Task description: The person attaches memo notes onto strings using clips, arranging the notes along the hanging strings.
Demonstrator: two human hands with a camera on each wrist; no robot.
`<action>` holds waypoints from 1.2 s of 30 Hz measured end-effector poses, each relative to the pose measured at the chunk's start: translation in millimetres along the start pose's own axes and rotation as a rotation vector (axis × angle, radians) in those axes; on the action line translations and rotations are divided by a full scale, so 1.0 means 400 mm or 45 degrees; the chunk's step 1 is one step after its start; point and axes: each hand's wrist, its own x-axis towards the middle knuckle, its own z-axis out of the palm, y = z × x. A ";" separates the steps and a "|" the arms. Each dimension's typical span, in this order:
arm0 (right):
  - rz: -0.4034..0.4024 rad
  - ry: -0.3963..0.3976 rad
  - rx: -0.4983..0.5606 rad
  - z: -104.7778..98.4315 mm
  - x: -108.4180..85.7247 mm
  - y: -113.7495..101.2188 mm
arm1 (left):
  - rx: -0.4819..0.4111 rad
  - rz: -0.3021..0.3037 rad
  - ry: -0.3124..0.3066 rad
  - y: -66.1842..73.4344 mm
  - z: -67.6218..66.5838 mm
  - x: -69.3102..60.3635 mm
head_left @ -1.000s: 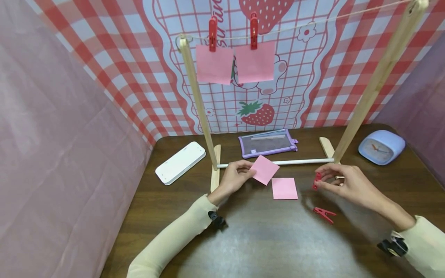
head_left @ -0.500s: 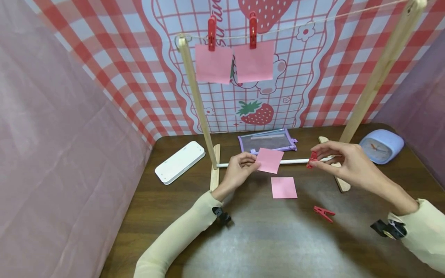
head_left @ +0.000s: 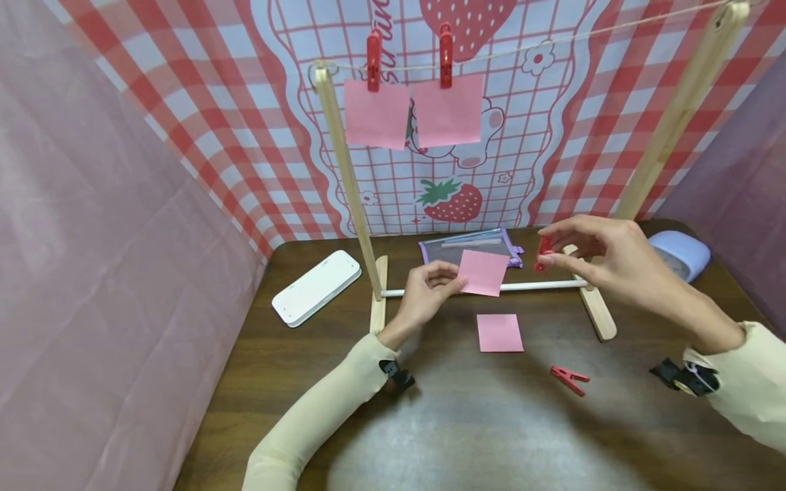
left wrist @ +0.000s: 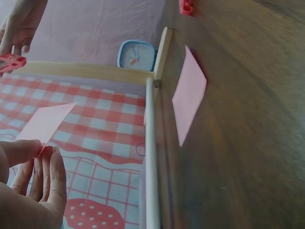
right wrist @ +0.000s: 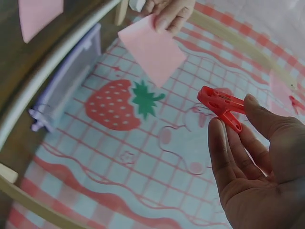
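My left hand [head_left: 426, 296] pinches a pink sticky note [head_left: 484, 273] by its edge, above the table and near the white rod. To the right, my right hand [head_left: 620, 262] holds a red clothespin [right wrist: 221, 106] between thumb and fingertips. Another pink note [head_left: 500, 333] lies on the table below the held one. A second red clothespin [head_left: 570, 379] rests on the table, its legs spread. Two pink notes, a left one [head_left: 376, 114] and a right one [head_left: 447, 110], hang from the string [head_left: 589, 33], each under a red clothespin.
The wooden frame has a left post [head_left: 347, 177], a right post [head_left: 675, 123] and a white crossbar [head_left: 540, 286]. Behind it lies a purple-edged mesh pouch [head_left: 473, 247]. A white case [head_left: 316, 288] sits at left, a blue clock [head_left: 684, 252] at right, partly hidden.
Both hands have risen from the table, my left moving rightward with its note, my right leftward with its clothespin. Note and clothespin in hand are now higher.
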 end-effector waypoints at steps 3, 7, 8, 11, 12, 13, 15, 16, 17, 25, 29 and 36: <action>-0.024 0.010 -0.014 -0.021 0.025 -0.023 | -0.015 0.027 0.014 0.010 0.002 0.011; -0.039 0.045 0.016 -0.046 0.059 -0.054 | -0.040 0.064 0.040 0.026 -0.002 0.025; -0.042 0.056 0.018 -0.051 0.068 -0.061 | -0.047 0.069 0.046 0.030 -0.004 0.028; -0.052 0.077 0.012 -0.068 0.092 -0.080 | -0.071 0.081 0.056 0.043 -0.009 0.040; -0.055 0.077 0.012 -0.073 0.100 -0.085 | -0.078 0.085 0.060 0.049 -0.011 0.044; -0.059 0.078 0.002 -0.078 0.108 -0.089 | -0.089 0.089 0.063 0.055 -0.012 0.049; -0.064 0.077 -0.010 -0.089 0.123 -0.097 | -0.112 0.103 0.065 0.067 -0.014 0.058; -0.068 0.078 -0.017 -0.094 0.130 -0.100 | -0.124 0.110 0.069 0.073 -0.014 0.063; -0.074 0.081 -0.026 -0.098 0.137 -0.103 | -0.142 0.115 0.070 0.079 -0.014 0.067; -0.124 0.140 -0.080 -0.130 0.187 -0.122 | -0.233 0.157 0.089 0.124 0.006 0.104; -0.106 0.164 -0.132 -0.146 0.209 -0.129 | -0.340 0.170 0.129 0.147 0.021 0.132; -0.115 0.201 -0.141 -0.177 0.248 -0.140 | -0.504 0.200 0.150 0.190 0.040 0.170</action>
